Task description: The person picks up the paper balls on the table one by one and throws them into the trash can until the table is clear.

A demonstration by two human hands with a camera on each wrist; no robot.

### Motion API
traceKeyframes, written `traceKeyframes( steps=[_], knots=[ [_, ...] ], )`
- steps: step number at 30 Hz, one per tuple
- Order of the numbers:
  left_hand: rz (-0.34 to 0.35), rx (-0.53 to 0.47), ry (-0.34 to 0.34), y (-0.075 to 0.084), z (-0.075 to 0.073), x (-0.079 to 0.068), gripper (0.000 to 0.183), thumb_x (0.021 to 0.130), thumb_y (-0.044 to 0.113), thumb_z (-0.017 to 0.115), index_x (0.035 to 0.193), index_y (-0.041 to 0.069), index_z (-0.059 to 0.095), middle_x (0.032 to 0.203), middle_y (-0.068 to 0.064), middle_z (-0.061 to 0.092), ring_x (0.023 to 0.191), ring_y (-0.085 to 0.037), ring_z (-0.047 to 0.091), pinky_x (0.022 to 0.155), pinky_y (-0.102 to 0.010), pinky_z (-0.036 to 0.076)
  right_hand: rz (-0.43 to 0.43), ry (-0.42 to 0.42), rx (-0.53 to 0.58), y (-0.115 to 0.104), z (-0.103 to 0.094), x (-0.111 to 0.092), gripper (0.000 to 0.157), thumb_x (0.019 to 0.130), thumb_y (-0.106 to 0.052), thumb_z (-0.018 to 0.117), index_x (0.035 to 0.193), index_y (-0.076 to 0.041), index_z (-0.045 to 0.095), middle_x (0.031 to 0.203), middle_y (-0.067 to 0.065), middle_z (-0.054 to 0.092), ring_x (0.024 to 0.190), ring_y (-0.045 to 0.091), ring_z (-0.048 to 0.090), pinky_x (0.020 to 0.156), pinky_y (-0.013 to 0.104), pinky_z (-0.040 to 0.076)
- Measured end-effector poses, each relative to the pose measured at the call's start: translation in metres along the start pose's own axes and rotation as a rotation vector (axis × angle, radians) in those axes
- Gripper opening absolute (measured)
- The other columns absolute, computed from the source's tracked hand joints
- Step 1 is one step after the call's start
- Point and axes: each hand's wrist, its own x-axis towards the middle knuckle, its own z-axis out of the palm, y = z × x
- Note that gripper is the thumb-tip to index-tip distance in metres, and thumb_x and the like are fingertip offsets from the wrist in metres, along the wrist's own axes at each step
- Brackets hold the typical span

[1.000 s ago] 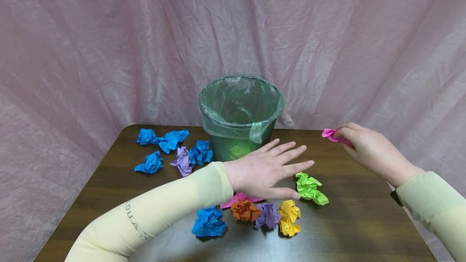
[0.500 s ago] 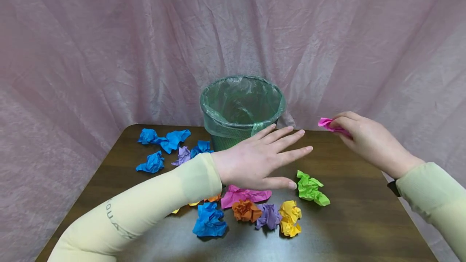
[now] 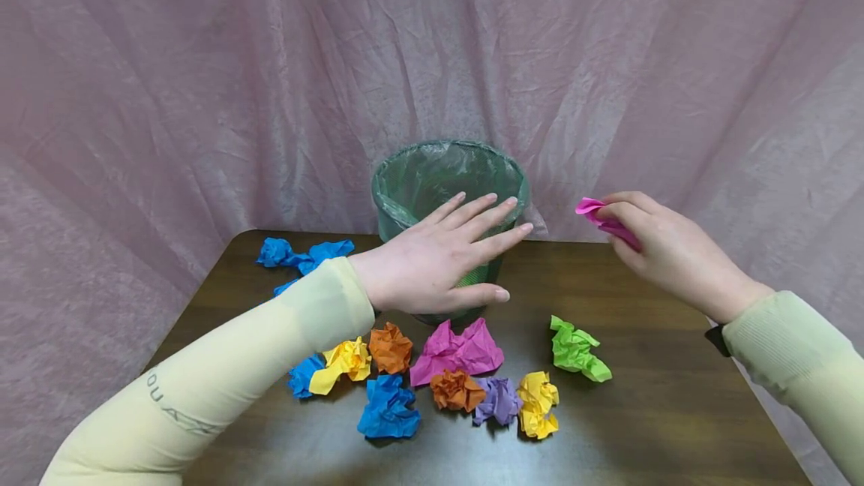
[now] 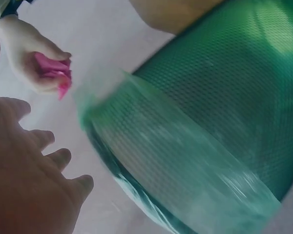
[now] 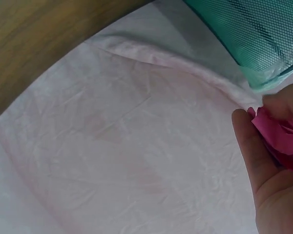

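Note:
In the head view my right hand [image 3: 664, 250] pinches a crumpled pink paper [image 3: 610, 223] above the table's far right. The right wrist view shows this pink paper [image 5: 283, 136] between thumb and fingers. My left hand [image 3: 439, 257], fingers spread and straight, hovers palm down in front of a green mesh wastebasket [image 3: 388, 227] lined with a clear bag. It holds nothing and covers part of the basket's front. In the left wrist view the basket's mesh wall [image 4: 200, 92] stands close by, apart from the left fingers.
On the brown table [image 3: 675, 396] lie several crumpled papers: a lime one [image 3: 579, 351], a pink one [image 3: 459, 351], a purple one [image 3: 498, 400], a yellow one [image 3: 538, 403], a blue one [image 3: 388, 407]. More blue ones [image 3: 273, 252] lie back left. A pink curtain [image 3: 607, 58] hangs behind.
My left hand has moved left and up toward the basket, uncovering papers near the front. My right hand has risen and shifted slightly left, still pinching the pink paper.

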Motion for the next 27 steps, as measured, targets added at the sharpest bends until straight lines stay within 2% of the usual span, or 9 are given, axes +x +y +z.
traceKeyframes(
  steps=[3,9,18,27],
  knots=[
    [-0.023,0.003,-0.002,-0.008,-0.002,-0.004,0.079,0.102,0.07,0.031,0.166,0.029,0.01,0.172,-0.002,0.001,0.157,-0.026,0.001,0.124,-0.048,-0.002,-0.03,0.013,0.007,-0.001,-0.001,0.006,0.036,0.081,0.012,0.072,0.114,-0.001,0.067,0.123,0.01,0.064,0.105,0.024,0.065,0.09,0.042,0.051],
    [-0.066,0.017,-0.021,-0.023,-0.008,-0.011,0.079,0.102,0.07,0.031,0.166,0.029,0.011,0.172,-0.001,-0.001,0.157,-0.026,0.001,0.124,-0.049,-0.001,-0.072,0.042,0.02,-0.009,-0.003,0.019,0.041,0.079,0.017,0.075,0.116,0.0,0.068,0.118,0.011,0.066,0.104,0.027,0.066,0.088,0.045,0.053],
    [-0.149,-0.007,-0.035,-0.045,-0.022,-0.023,0.079,0.102,0.071,0.03,0.166,0.03,0.01,0.172,0.0,0.0,0.157,-0.024,-0.002,0.124,-0.049,-0.001,-0.12,0.07,0.033,-0.022,-0.006,0.046,0.032,0.085,0.011,0.074,0.113,-0.003,0.069,0.114,0.006,0.067,0.1,0.02,0.066,0.086,0.037,0.055],
    [-0.235,-0.038,-0.047,-0.067,-0.03,-0.033,0.08,0.101,0.071,0.033,0.166,0.031,0.006,0.172,-0.001,-0.002,0.157,-0.023,-0.005,0.124,-0.05,-0.001,-0.137,0.083,0.074,-0.032,-0.008,0.083,0.031,0.088,0.011,0.072,0.115,-0.004,0.073,0.117,0.008,0.071,0.105,0.026,0.067,0.092,0.045,0.054]
  ],
)
